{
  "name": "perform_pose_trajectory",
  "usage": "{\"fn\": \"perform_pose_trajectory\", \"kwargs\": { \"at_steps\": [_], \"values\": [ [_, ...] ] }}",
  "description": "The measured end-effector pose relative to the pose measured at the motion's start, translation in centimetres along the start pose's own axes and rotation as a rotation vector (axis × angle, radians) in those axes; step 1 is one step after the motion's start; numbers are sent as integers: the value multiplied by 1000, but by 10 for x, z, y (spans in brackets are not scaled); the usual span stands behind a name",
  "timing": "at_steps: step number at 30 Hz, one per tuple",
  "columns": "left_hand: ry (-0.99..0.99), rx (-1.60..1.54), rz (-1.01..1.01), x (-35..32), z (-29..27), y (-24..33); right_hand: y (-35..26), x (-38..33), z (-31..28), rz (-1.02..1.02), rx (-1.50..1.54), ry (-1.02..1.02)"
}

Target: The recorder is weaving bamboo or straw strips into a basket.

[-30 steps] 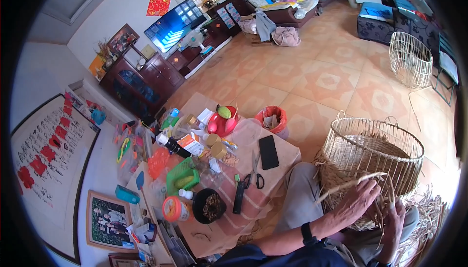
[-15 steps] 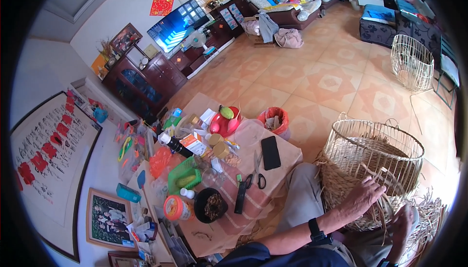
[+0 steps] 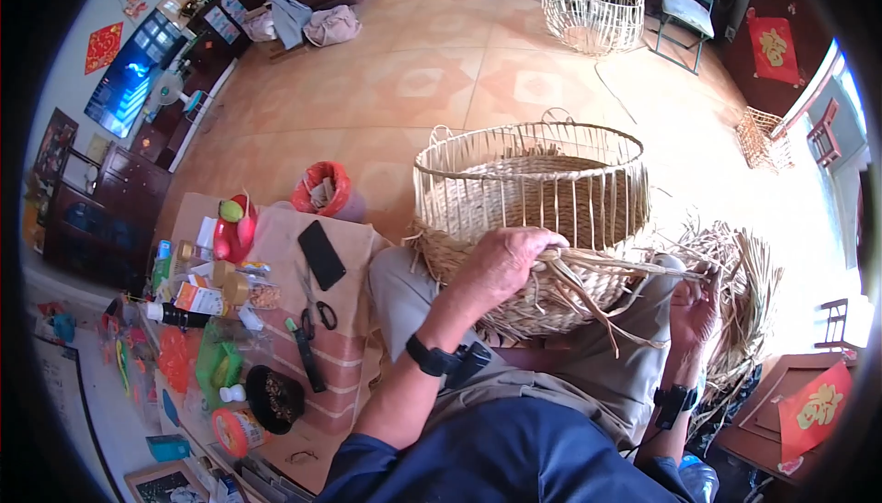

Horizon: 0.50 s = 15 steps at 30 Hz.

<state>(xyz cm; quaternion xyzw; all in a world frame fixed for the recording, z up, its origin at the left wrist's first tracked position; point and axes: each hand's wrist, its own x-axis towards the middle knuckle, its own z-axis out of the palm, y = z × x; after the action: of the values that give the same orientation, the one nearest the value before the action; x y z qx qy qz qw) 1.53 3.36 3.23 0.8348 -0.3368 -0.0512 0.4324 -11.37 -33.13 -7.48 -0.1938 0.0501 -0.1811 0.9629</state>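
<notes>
Basket (image 3: 542, 218): half woven, on the person's lap, tilted toward the body; bare upright stakes above the woven lower wall.
Left hand (image 3: 501, 264): fingers curled over the woven band, pressing a bundle of straw strands (image 3: 625, 269) against the basket wall.
Right hand (image 3: 694, 315): at the strands' far end, beside loose straw (image 3: 744, 273); fingers look closed on the strands, though partly hidden.
Risk, strands: dry straw may snap or fray if pulled hard across the stakes.
Risk, weave: if the left hand lets up, the last row likely loosens.
Risk, basket: it could roll off the lap, since only the hands steady it.
Basket contents: nothing inside that I can see.
Far basket (image 3: 593, 7): bare frame on the floor, empty.
Red bin (image 3: 322, 189): beside the table (image 3: 276, 246), holds scraps.
Dark bowl (image 3: 274, 397): on the table, contents unclear.
</notes>
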Motion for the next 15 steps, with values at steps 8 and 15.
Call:
{"fn": "perform_pose_trajectory", "kwargs": {
  "at_steps": [8, 15],
  "values": [
    [-157, 53, -14, 5, -13, 9, -5, -45, 58, 430, -1279, -129],
    [-80, -22, -90, 1, -4, 11, 106, -31, 162, 609, -1319, -282]
  ]
}}
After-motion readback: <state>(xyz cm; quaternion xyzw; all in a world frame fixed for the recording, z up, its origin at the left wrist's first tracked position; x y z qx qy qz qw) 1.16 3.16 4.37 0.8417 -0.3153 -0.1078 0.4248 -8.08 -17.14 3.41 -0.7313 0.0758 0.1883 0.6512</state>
